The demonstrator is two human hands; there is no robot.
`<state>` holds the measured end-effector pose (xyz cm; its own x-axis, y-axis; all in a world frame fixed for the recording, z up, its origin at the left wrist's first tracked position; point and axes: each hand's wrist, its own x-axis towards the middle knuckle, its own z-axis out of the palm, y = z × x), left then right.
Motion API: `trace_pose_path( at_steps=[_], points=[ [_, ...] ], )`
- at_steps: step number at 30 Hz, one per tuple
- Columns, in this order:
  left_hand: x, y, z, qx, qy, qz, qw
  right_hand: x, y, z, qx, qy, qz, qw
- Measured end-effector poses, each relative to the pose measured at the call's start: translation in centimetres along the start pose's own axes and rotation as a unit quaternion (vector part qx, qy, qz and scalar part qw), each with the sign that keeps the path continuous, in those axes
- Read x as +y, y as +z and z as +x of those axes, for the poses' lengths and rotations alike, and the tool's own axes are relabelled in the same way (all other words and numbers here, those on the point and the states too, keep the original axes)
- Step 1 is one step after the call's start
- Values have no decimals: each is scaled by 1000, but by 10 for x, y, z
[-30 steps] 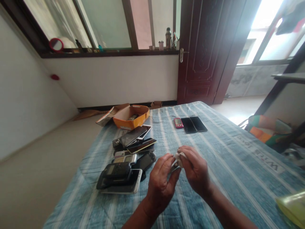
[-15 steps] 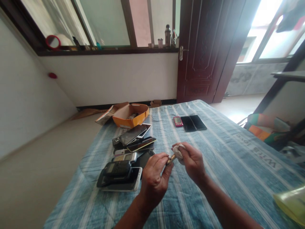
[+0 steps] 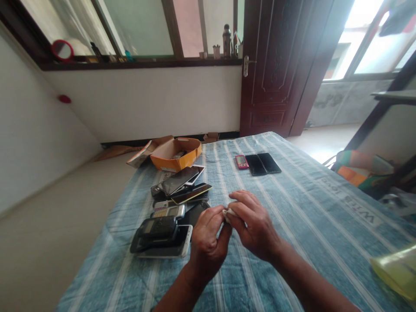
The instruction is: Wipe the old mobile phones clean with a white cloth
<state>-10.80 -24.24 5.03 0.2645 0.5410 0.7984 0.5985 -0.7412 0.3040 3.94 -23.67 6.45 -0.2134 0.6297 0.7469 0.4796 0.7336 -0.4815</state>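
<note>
- Bench (image 3: 325,242) spread with blue-and-white striped fabric, lettering printed along its right part; everything below rests on it or is held over it.
- Dark red panelled wooden door (image 3: 276,86) with a metal handle, beyond the bench's far edge.
- Open orange cardboard box (image 3: 177,164) near the far left corner, its lid tilted back to the left, dark items inside.
- Heap of assorted phones (image 3: 170,211), black and silver, on the left in front of the box; a chunky black handset (image 3: 159,229) lies atop a white-edged flat phone (image 3: 186,240) at its near end.
- Right hand (image 3: 255,223), over the middle of the bench: its grip is pinching the cloth between thumb and fingers.
- Left hand (image 3: 209,236), just right of the heap and meeting the right: its grip is closed around a small object, hidden by fingers and cloth.
- Two flat black phones (image 3: 269,163) side by side, well beyond the hands.
- Small pink-framed phone (image 3: 241,162), just left of that pair.
- Crumpled white cloth (image 3: 225,213), bunched between both hands' fingertips.
</note>
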Motion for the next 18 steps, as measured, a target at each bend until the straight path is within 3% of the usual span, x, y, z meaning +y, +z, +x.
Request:
trace_pose_path(
  at_steps=[10, 15, 18],
  points=[
    [4, 1, 5, 2, 12, -5, 1000, 19, -9, 4, 1, 165, 123, 979],
    [0, 0, 4, 10, -3, -1, 1000, 43, -5, -1, 53, 315, 157, 934],
    [-3, -1, 3, 6, -13, -3, 1000, 49, 1, -5, 96, 368, 218, 899]
  ],
)
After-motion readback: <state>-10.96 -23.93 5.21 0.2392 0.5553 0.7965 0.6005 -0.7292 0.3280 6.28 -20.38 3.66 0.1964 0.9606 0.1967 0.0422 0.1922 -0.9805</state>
